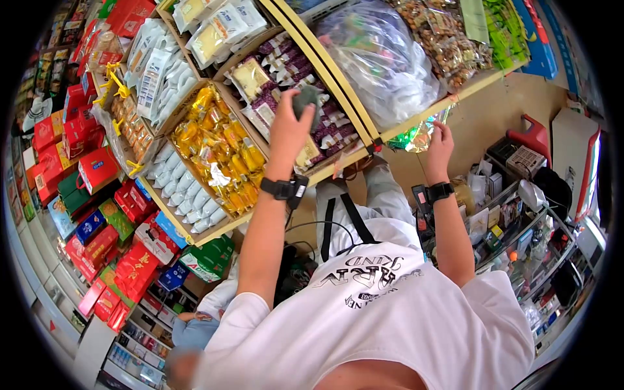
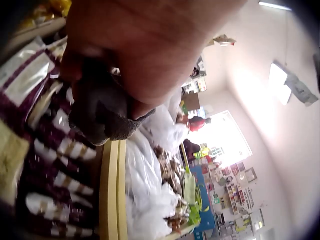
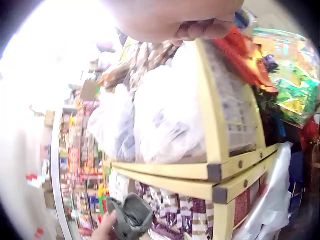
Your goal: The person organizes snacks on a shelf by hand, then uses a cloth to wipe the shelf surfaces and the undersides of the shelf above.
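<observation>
My left hand (image 1: pixel 292 123) grips a dark grey-green folded cloth (image 1: pixel 305 104) above a carton of purple-and-white snack packets (image 1: pixel 333 130). In the left wrist view the cloth (image 2: pixel 102 110) shows a fuzzy edge under the curled fingers; in the right wrist view the same cloth (image 3: pixel 134 215) bulges open like a pouch. My right hand (image 1: pixel 441 151), held off the rack's front corner, pinches a shiny iridescent packet (image 1: pixel 415 136) with green in it. Curled fingertips (image 3: pixel 200 31) sit right at the red-orange part beside the packet (image 3: pixel 295 80).
Yellow-edged racks (image 1: pixel 338 170) carry cartons of yellow packets (image 1: pixel 218 153), silvery packets (image 1: pixel 182 188) and a large clear plastic bag (image 1: pixel 377 58). Red boxes (image 1: pixel 97 169) crowd the left. At the right stand a cluttered shelf (image 1: pixel 520 240) and a red stool (image 1: pixel 534 136). Another person (image 1: pixel 205 312) is at lower left.
</observation>
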The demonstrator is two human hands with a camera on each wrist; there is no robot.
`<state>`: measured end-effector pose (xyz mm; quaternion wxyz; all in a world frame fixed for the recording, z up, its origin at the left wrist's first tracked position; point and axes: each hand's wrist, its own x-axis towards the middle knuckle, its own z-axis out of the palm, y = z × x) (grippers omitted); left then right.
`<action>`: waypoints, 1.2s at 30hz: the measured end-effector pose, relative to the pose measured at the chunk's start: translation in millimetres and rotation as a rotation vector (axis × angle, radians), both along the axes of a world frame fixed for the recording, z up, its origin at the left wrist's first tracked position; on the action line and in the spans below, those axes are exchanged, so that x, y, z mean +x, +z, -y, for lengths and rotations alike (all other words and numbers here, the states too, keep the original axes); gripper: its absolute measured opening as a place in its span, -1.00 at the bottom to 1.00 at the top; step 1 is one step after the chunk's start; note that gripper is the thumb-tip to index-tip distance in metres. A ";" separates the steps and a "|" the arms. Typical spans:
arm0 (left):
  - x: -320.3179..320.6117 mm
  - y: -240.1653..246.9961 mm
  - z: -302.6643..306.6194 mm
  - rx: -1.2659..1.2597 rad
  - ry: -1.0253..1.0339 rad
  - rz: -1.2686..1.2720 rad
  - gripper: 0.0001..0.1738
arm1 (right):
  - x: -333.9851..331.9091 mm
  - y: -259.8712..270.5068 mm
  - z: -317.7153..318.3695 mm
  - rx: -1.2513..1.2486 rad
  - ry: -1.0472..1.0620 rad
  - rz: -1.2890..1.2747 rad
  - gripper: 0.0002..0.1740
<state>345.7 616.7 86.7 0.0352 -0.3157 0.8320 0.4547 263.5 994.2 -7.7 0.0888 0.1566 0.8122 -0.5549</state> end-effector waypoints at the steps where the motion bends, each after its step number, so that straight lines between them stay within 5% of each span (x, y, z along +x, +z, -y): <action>1: -3.3 -6.9 -20.0 -0.068 -0.057 -0.060 -0.51 | 1.8 -15.1 -18.6 -0.018 -0.118 0.012 -0.78; 5: -9.6 -25.5 -88.7 -0.236 -0.282 -0.070 -0.46 | -13.8 -40.0 -30.8 -0.400 -0.533 0.372 -0.70; 10: -2.5 -62.0 -126.3 -0.596 -0.352 -0.083 -0.44 | -58.3 -68.3 22.4 -0.611 -0.554 0.461 -0.29; 11: -0.7 -59.2 -129.0 -0.642 -0.354 -0.045 -0.43 | -67.5 -88.1 29.7 -0.704 -0.418 0.289 -0.29; 12: 1.0 -60.1 -132.2 -0.757 -0.348 -0.094 -0.48 | -69.9 -100.7 45.0 -0.625 -0.559 0.201 -0.26; 14: -2.0 -65.3 -128.0 -0.805 -0.370 -0.101 -0.47 | -81.2 -54.0 74.6 -0.524 -0.864 0.539 -0.09; 20: -66.0 -66.7 -69.4 -0.705 -0.216 0.046 -0.49 | -86.1 -18.4 87.1 -0.293 -0.840 0.453 0.05; 22: -77.0 -71.9 -59.5 -0.767 -0.226 0.009 -0.50 | -86.8 -9.1 83.9 -0.076 -0.653 0.329 0.00; 30: -13.5 -70.1 -149.4 -0.757 -0.250 0.118 -0.55 | -90.8 -15.6 91.2 -0.047 -0.711 0.263 -0.09; 36: -23.6 -67.5 -129.8 -0.823 -0.284 0.057 -0.57 | -93.2 -2.6 93.3 0.070 -0.702 0.357 -0.07</action>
